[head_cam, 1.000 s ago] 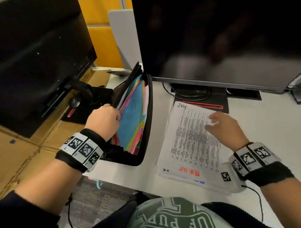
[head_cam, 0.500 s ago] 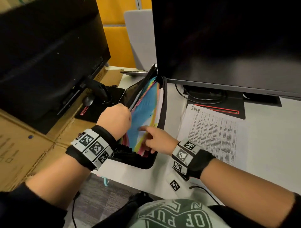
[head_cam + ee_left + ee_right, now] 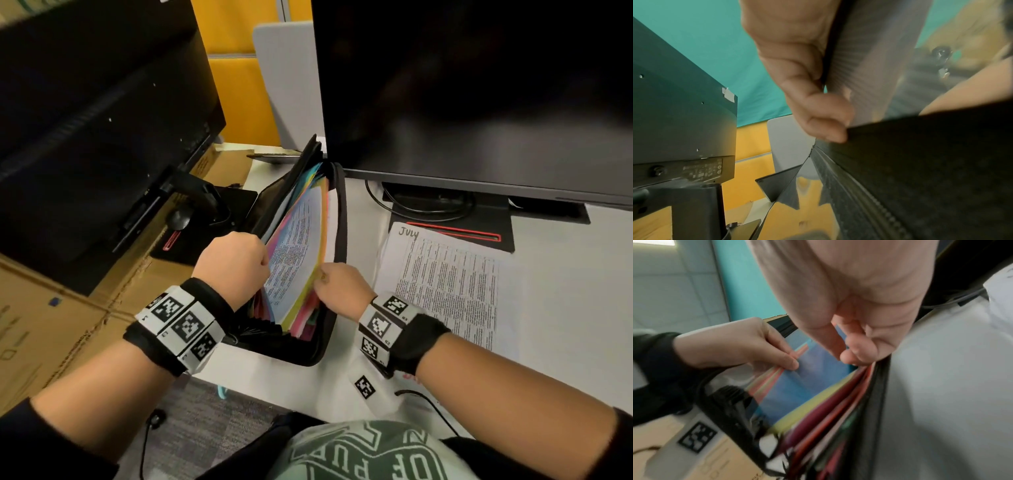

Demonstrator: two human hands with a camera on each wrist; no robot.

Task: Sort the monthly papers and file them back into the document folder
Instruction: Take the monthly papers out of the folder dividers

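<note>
Handwriting reading "JULY" is seen atop the white printed paper stack [image 3: 448, 284] lying flat right of the black zippered accordion folder [image 3: 329, 342]. Coloured dividers are held back by the curled left hand [image 3: 233, 267]; a yellow divider's edge is pinched by the right hand [image 3: 339, 287].

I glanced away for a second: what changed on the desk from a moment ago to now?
The right hand left the July paper stack, crossed left to the document folder and now fingers its coloured dividers, exposing a printed sheet. The left hand still holds the folder open; the stack stayed put.
</note>
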